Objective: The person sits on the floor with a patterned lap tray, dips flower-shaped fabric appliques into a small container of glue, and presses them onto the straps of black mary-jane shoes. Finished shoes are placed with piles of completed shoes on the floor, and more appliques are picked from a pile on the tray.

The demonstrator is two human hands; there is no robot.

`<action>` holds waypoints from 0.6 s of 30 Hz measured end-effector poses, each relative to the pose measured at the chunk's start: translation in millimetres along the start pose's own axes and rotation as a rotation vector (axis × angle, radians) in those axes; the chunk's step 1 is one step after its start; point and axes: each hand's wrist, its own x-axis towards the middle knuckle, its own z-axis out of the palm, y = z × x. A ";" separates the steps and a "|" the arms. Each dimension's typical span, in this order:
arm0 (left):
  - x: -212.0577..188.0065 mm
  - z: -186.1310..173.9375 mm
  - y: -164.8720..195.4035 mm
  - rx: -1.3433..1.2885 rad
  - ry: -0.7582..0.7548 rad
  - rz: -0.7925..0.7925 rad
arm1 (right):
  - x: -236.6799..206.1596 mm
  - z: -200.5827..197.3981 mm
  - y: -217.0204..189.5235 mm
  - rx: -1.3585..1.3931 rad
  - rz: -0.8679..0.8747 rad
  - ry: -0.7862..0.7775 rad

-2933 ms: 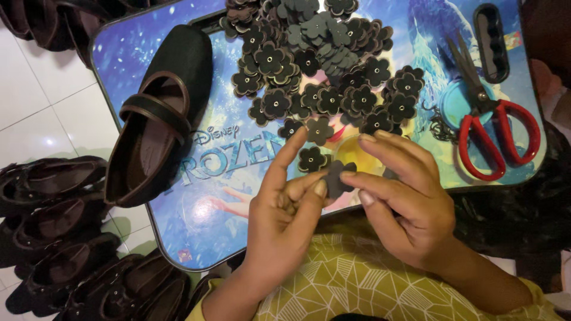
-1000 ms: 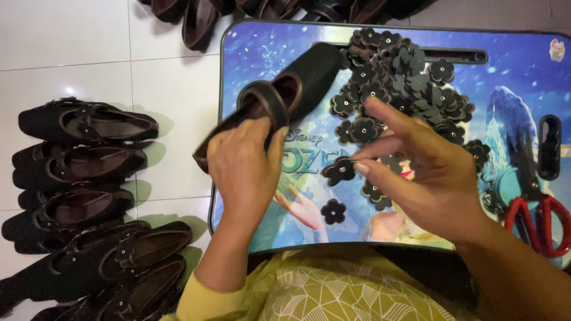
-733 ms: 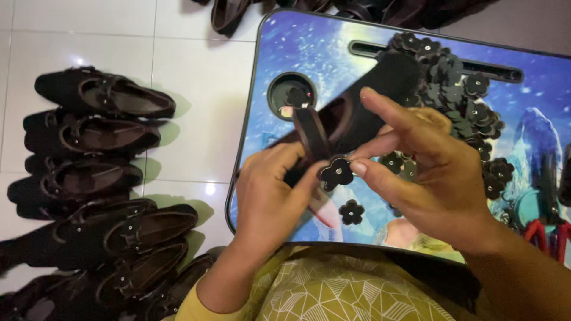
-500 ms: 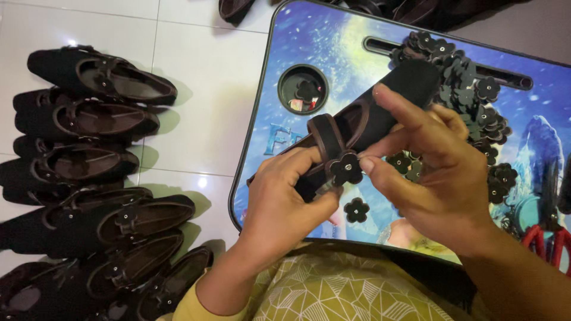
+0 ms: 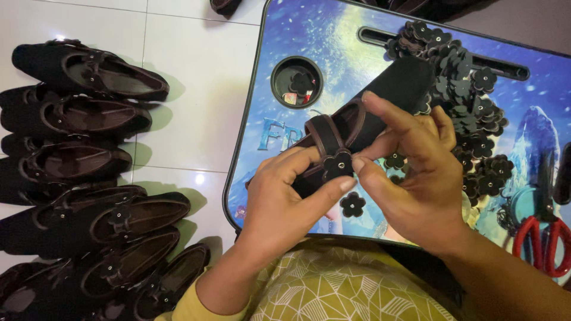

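A black strapped shoe lies tilted over a small blue picture-printed table. My left hand grips the shoe near its strap from below. My right hand reaches over the shoe, thumb and forefinger pressing a dark flower-shaped ornament against the brown strap. The left thumb touches the same ornament from the other side. A single loose flower ornament lies on the table just below my hands.
A heap of several dark flower ornaments covers the table's right part. Red-handled scissors lie at the right edge. A round cup hole holds small bits. Several dark shoes are lined up on the white tiled floor at left.
The left hand took the shoe from the table's left side and brought it to the right hand. The flower ornament moved from my fingertips onto the shoe's strap.
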 end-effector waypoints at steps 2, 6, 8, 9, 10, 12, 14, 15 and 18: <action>-0.5 0.9 -1.5 0.021 0.024 0.003 | -1.1 1.4 -0.4 0.000 0.004 0.008; 0.3 3.1 -5.8 0.108 0.091 0.065 | -1.6 4.9 -1.7 -0.012 -0.008 0.024; 1.1 3.7 -7.8 0.144 0.116 0.091 | -1.5 6.3 -2.4 -0.023 -0.010 0.029; 1.2 3.9 -8.7 0.169 0.126 0.099 | -1.8 7.4 -3.0 -0.029 -0.004 0.030; 1.1 4.2 -9.5 0.195 0.136 0.105 | -2.2 7.7 -3.6 -0.036 0.003 0.030; 1.4 5.5 -10.7 0.200 0.152 0.054 | -2.5 7.9 -4.3 -0.061 -0.016 0.031; 1.7 5.7 -11.7 0.229 0.173 0.057 | -2.5 8.3 -4.9 -0.077 -0.038 0.034; 2.0 5.4 -12.2 0.253 0.183 0.084 | -2.8 9.0 -5.4 -0.081 -0.047 0.037; 1.5 4.2 -13.1 0.283 0.194 0.120 | -2.0 10.5 -5.9 -0.102 -0.069 0.033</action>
